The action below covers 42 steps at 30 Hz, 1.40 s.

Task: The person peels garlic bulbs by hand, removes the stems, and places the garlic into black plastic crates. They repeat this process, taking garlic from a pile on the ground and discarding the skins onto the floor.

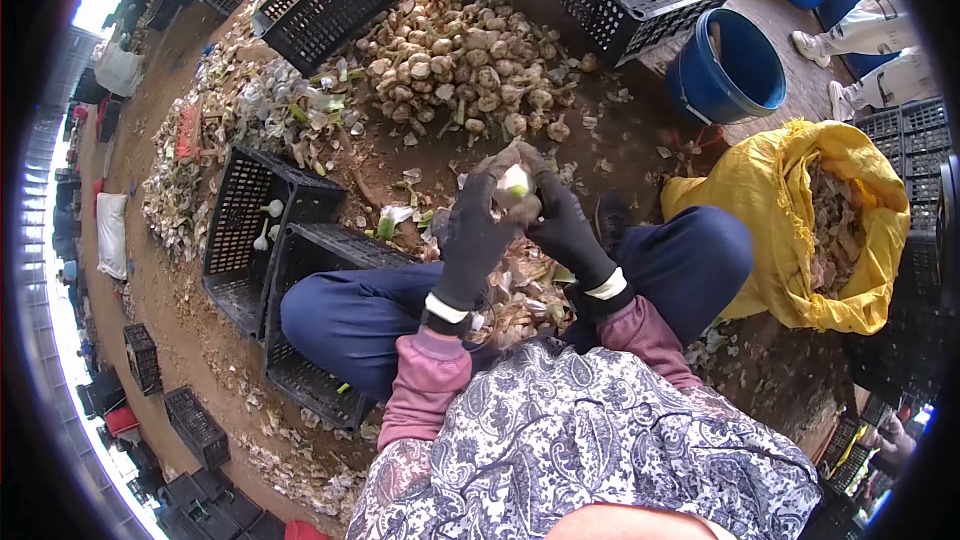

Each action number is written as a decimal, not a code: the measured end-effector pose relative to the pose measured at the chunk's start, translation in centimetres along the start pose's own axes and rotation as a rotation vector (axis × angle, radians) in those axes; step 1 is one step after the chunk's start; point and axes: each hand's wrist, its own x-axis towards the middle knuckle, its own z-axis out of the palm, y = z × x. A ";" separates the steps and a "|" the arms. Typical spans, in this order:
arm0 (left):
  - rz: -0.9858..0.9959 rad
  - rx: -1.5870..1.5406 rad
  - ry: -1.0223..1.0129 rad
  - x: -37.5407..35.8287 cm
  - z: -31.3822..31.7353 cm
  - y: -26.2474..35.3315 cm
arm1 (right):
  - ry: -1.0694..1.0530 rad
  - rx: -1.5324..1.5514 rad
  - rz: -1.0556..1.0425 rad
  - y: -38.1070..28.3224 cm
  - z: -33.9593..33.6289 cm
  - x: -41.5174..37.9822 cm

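Note:
Both my hands, in dark gloves, meet in front of my knees around a peeled white garlic bulb (516, 180) with a green end. My left hand (478, 222) is closed on the bulb from the left. From the right, my right hand (560, 220) wraps the same bulb, its fingertips meeting the left ones at the top. Some fingers are hidden behind the bulb. Beyond the hands lies a heap of unpeeled bulbs (470, 55). Loose skins and leaf scraps (530, 285) cover the ground between my legs.
Black crates (245, 230) stand by my left knee, one with a few white bulbs (268, 225). To my right sit a yellow sack (740, 180) of skins and a blue bucket (725, 65). More crates (640, 0) are at the back; a person's legs (870, 30) show at upper right.

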 end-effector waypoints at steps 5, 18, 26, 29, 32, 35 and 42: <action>-0.435 -1.137 0.280 -0.3 1.2 -1.9 | 0.168 -0.163 0.179 0.6 -1.6 0.3; -0.512 -1.154 0.159 -2.5 1.9 -3.4 | 0.154 0.296 0.239 1.8 -1.5 -0.2; -0.491 -1.670 0.325 -2.5 -2.1 -6.0 | 0.273 0.372 0.169 2.8 -1.3 -0.1; -0.402 -1.662 0.642 -2.1 -6.3 -4.8 | 0.318 0.376 0.218 3.1 -0.9 0.0; -0.099 -1.651 1.005 -4.3 -11.0 -8.3 | 0.349 0.310 0.204 2.6 -0.6 0.4; 0.000 -1.580 1.333 -5.4 -12.6 -8.3 | 0.364 0.311 0.194 2.4 -0.3 0.5; -0.147 -1.642 1.099 -4.3 -9.5 -10.4 | 0.420 0.351 0.178 1.8 0.1 0.6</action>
